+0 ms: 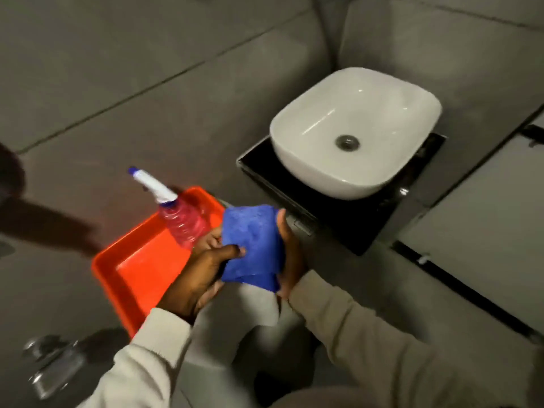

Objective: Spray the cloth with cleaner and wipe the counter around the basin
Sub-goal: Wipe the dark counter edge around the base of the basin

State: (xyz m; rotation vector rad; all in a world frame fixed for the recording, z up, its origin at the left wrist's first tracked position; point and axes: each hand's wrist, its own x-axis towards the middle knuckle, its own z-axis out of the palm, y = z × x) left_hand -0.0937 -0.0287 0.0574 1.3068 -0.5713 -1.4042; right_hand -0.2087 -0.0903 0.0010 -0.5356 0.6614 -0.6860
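1. A blue microfibre cloth (252,245) is held up between both hands, in front of the person's body and below the counter's near-left corner.
2. The left hand (203,269) grips the cloth's left edge, thumb pressed on the front face and fingers curled behind it.
3. The right hand (290,254) clasps the cloth's right edge, thumb up along the top corner and palm wrapped around the side; its fingers are hidden behind the fabric.
4. Both arms wear beige sleeves (368,343).
5. A spray bottle (173,210) stands tilted in an orange tray (129,266), just left of the cloth. It has a white trigger head with a blue nozzle tip and a clear body of pinkish liquid. It seems to lean against the tray's far wall, though blur makes that uncertain.
6. Neither hand touches the bottle; the left hand's knuckles are close beside its base.
7. A white vessel basin (353,128) with a dark metal drain (348,141) sits on a small black counter (362,228) in the corner of grey tiled walls (147,69).
8. The counter's bare black surface shows along the basin's front and left sides.
9. Blurred chrome fittings (50,363) appear at lower left; their kind cannot be told.
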